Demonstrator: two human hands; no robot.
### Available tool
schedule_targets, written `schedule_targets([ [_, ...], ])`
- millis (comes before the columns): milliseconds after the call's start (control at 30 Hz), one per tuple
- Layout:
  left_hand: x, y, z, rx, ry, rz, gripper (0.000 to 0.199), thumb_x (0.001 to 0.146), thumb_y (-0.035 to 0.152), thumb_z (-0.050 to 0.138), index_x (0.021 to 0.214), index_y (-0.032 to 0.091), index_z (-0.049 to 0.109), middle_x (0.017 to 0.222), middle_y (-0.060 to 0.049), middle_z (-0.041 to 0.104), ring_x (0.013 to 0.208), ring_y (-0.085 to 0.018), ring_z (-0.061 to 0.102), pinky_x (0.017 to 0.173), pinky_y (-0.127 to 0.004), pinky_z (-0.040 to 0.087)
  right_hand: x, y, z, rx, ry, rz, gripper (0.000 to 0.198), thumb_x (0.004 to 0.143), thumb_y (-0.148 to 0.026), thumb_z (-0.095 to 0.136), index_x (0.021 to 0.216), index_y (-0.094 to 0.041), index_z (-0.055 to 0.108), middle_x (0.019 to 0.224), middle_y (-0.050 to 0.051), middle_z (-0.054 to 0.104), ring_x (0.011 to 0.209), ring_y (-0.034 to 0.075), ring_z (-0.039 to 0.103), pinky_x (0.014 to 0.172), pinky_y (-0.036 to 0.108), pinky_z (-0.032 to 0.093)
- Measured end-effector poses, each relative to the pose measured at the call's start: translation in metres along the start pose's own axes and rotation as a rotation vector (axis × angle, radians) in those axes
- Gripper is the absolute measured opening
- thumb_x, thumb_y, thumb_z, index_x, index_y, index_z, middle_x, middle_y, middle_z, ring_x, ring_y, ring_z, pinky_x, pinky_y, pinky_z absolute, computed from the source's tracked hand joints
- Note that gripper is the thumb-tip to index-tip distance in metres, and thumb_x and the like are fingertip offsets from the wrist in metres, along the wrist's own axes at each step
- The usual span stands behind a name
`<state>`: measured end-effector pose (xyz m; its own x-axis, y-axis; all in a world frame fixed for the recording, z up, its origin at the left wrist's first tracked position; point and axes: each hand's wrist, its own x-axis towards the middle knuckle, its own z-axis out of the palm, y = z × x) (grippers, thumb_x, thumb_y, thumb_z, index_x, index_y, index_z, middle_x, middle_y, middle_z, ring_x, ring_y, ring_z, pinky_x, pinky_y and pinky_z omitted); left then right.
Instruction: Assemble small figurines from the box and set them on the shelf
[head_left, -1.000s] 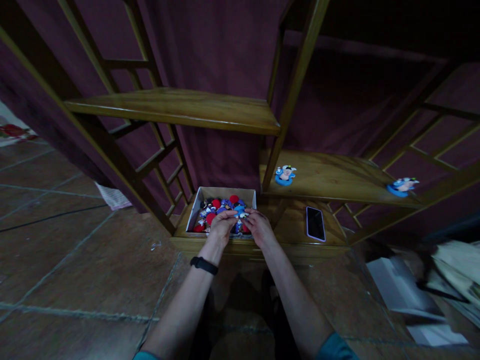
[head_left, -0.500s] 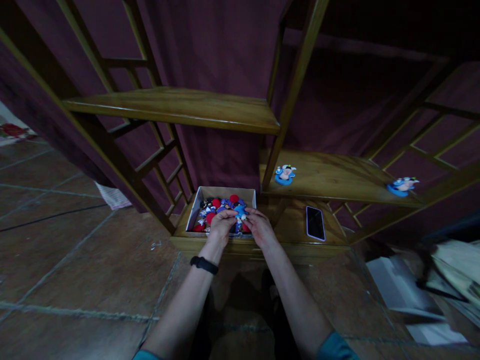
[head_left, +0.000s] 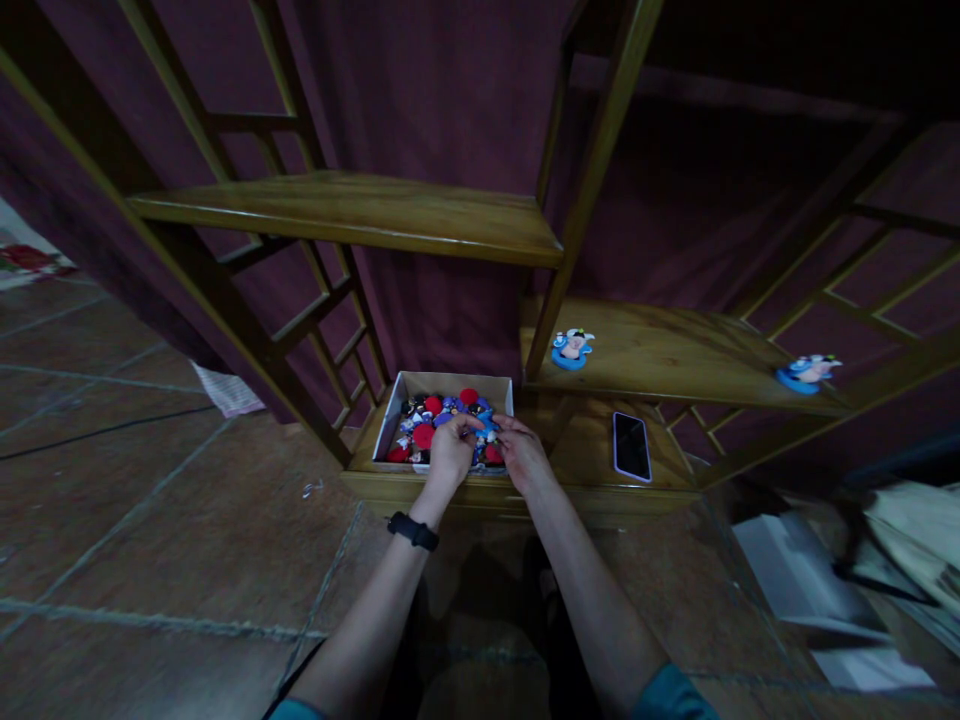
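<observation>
Above the front right part of a shallow cardboard box (head_left: 385, 420), a small blue-and-white figurine (head_left: 486, 424) sits between my two hands. My left hand (head_left: 453, 450), with a black band on its wrist, has its thumb and index finger bent together at the figurine's left side. From the right, the fingertips of my right hand (head_left: 523, 455) pinch the figurine's edge. Inside the box lie several small figurines with red, purple, white and black parts, among them a red round piece (head_left: 424, 435). My hands hide part of the box's front side.
The box stands on the low wooden shelf (head_left: 555, 480), left of a phone (head_left: 631, 446). On a higher shelf (head_left: 675, 350) stand a blue pig figurine (head_left: 572, 349) and a second pig figurine (head_left: 808, 373). A wooden upright (head_left: 592, 180) rises behind my right hand.
My left hand has turned and its fingers have curled more beside the blue figurine. The figurine has shifted slightly right. My right hand has barely moved.
</observation>
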<state>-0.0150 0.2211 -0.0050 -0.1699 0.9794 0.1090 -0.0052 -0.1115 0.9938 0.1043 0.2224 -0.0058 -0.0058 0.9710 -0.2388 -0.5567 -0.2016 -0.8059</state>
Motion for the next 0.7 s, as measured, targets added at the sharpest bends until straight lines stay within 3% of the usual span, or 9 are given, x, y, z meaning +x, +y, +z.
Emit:
schedule_targets([
  [333, -0.012, 0.014, 0.000, 0.252, -0.086, 0.163, 0.032, 0.062, -0.005, 0.049, 0.072, 0.021, 0.065, 0.079, -0.004, 0.063, 0.081, -0.020, 0.056, 0.084, -0.029, 0.041, 0.001, 0.001, -0.002, -0.013, 0.018, -0.001, 0.031, 0.053, -0.008, 0.057, 0.080, -0.018, 0.067, 0.065, -0.002, 0.066, 0.053, 0.011, 0.054, 0.050, 0.022, 0.043],
  [533, -0.020, 0.017, 0.001, 0.821, -0.257, 0.335, 0.039, 0.076, -0.003, 0.037, 0.100, 0.019, 0.059, 0.101, -0.007, 0.058, 0.091, -0.018, 0.056, 0.082, -0.030, 0.045, 0.000, -0.002, -0.001, 0.009, 0.046, 0.020, 0.032, 0.052, -0.005, 0.051, 0.078, -0.018, 0.066, 0.066, -0.003, 0.066, 0.052, 0.010, 0.054, 0.047, 0.020, 0.043],
  [700, -0.027, 0.026, 0.001, 1.100, -0.342, 0.406, 0.042, 0.080, 0.002, 0.041, 0.116, 0.022, 0.051, 0.112, -0.009, 0.053, 0.097, -0.019, 0.056, 0.080, -0.029, 0.048, 0.000, -0.004, -0.003, 0.006, 0.079, 0.027, 0.030, 0.054, -0.003, 0.051, 0.075, -0.018, 0.066, 0.065, -0.004, 0.066, 0.056, 0.010, 0.056, 0.051, 0.019, 0.045],
])
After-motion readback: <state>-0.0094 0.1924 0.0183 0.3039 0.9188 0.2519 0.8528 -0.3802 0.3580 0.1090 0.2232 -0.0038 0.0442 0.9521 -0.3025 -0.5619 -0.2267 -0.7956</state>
